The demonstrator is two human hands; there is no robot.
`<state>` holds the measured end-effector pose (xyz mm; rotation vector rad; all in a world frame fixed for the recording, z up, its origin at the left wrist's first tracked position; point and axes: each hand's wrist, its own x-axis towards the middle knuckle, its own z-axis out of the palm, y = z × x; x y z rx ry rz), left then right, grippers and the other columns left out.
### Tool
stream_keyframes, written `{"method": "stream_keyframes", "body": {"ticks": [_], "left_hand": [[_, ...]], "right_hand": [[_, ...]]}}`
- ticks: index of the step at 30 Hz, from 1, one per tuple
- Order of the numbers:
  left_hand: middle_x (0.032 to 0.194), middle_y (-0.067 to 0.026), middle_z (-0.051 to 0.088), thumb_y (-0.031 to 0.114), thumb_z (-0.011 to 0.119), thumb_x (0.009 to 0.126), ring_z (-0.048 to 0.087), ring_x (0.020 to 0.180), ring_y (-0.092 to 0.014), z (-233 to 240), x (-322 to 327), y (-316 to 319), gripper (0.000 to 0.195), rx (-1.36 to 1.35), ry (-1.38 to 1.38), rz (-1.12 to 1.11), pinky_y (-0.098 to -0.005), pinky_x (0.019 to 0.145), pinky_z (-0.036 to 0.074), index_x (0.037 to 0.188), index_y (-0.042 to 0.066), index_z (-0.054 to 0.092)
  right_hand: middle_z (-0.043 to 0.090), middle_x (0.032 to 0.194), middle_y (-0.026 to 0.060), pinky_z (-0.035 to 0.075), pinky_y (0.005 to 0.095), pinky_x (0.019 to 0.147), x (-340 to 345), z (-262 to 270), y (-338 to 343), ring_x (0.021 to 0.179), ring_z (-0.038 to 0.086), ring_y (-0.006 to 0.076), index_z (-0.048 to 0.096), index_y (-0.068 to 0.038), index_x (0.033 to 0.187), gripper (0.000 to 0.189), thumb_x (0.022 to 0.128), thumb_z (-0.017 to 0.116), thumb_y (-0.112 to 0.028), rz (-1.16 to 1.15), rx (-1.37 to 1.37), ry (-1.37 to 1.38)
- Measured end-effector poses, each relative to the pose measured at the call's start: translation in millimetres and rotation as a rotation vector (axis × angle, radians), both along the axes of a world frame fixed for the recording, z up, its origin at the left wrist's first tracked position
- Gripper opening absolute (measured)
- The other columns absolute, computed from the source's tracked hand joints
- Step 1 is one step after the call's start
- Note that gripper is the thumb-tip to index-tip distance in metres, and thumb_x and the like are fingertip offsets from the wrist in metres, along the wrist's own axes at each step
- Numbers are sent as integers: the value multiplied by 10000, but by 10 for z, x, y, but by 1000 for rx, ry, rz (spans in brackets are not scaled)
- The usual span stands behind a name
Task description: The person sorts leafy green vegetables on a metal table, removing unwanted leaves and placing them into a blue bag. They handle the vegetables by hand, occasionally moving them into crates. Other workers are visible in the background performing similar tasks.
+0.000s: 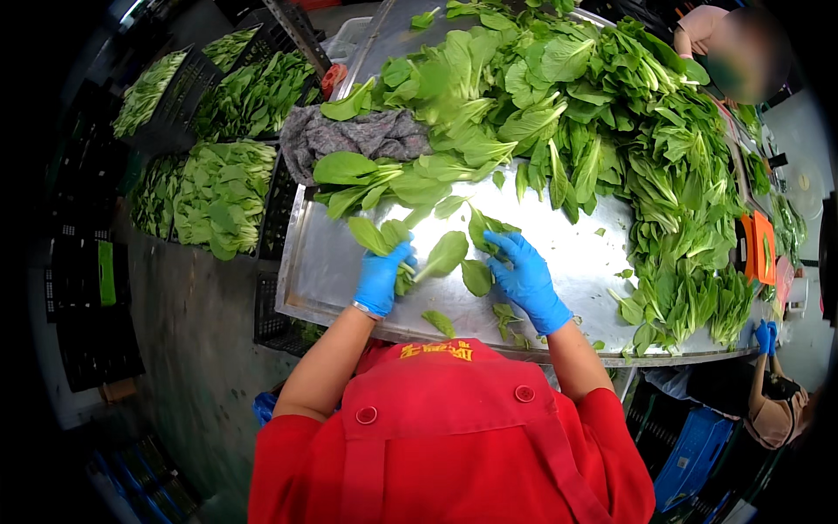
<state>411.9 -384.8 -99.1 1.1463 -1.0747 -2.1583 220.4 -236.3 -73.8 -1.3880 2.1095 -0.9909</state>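
Both my hands wear blue gloves above a metal-topped table (pixel 582 262). A small bunch of leafy greens (pixel 368 236) is gripped in my left hand (pixel 386 274), its leaves pointing away from me and its stems below the fingers. My right hand (pixel 524 278) has its fingers bent against a leafy green (pixel 481 229); how firmly it holds this is hidden. Between the hands is a single leaf with a pale stem (pixel 446 254), and a rounder leaf (pixel 476 278) is beside my right fingers. A loose leaf (pixel 438 323) lies near the table's front edge.
Heaped leafy greens (pixel 563 118) cover the table's far and right parts. A grey cloth (pixel 353 134) lies at the left. Crates of greens (pixel 222 190) stand left of the table. Co-workers are at the upper right and the right, one with gloved hands (pixel 766 337) by the table's end.
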Motion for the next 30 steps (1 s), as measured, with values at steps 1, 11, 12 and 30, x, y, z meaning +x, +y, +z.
{"method": "stream_keyframes", "body": {"ticks": [1, 11, 12, 30], "left_hand": [[760, -43, 603, 110, 609, 828, 561, 597, -113, -6, 27, -40, 200, -37, -8, 60, -237, 516, 464, 1008, 24, 599], [1101, -198, 461, 251, 698, 694, 562, 882, -331, 188, -113, -176, 553, -1192, -619, -347, -420, 728, 469, 1170, 77, 477], [1115, -191, 463, 288, 716, 683, 545, 910, -331, 256, -113, -126, 608, -1191, -754, -464, -411, 756, 460, 1193, 67, 471], [951, -31, 580, 149, 600, 849, 573, 796, -138, 202, 110, 229, 306, -27, 36, -160, -275, 701, 483, 1118, 46, 498]], "right_hand": [[549, 1093, 145, 457, 359, 764, -40, -26, -46, 907, 566, 283, 502, -98, 1223, 500, 739, 628, -97, 72, -40, 197], [612, 943, 133, 443, 373, 762, -415, -228, -924, 857, 584, 270, 619, -78, 1032, 302, 763, 606, -216, 145, 277, 523], [620, 876, 125, 457, 350, 725, -398, -228, -866, 796, 597, 249, 641, -71, 947, 227, 767, 604, -204, -4, 146, 284], [609, 750, 51, 460, 261, 598, 409, -93, -402, 654, 547, 117, 593, 2, 891, 174, 772, 627, -121, -91, 54, -762]]}}
